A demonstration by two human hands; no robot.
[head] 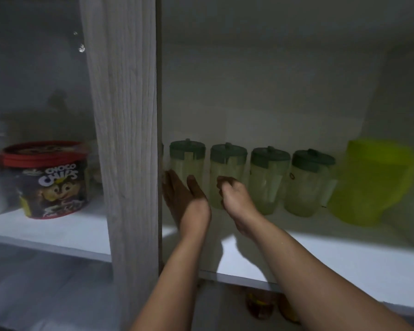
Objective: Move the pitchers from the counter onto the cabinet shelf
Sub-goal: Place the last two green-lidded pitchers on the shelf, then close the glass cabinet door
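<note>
Several clear pitchers with dark green lids stand in a row at the back of the white cabinet shelf (320, 254). My left hand (182, 192) is open, palm turned right, against the leftmost fully visible pitcher (187, 161). My right hand (232, 194) has its fingers curled in front of the second pitcher (227, 161) and touches its lower front. Whether it grips a handle is hidden. Two more pitchers (268, 177) (308, 182) stand to the right, untouched. The cabinet is dim.
A lime-green pitcher (373, 182) stands at the right end of the row. A pale wooden door frame (124, 139) rises just left of my left hand. Behind its glass sits a Choco Chips tub (50, 180) with a red lid.
</note>
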